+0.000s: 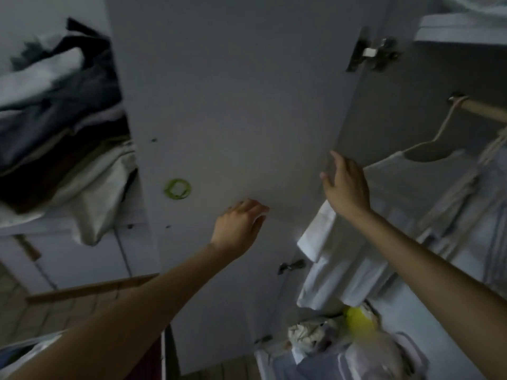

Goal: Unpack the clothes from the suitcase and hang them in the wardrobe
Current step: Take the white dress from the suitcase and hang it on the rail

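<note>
Both hands up at the wardrobe door

We're reaching the left hand (241, 223) toward the door (233, 105), fingers loosely curled, holding nothing, while the right hand (346, 185) is spreading open at the door's edge. A white shirt (343, 259) is hanging on a hanger (428, 149) from the rail (482, 108) inside, folded clothes (55, 127) piled on the left shelf.

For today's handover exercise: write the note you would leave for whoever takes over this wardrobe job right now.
Left hand: open, fingers on the wardrobe door, holding nothing.
Right hand: open, at the door's edge, holding nothing.
White garment hangs on a hanger on the rail.
Folded clothes sit on the left shelf.
Suitcase is not in view, so I cannot tell what is left to hang.
</note>
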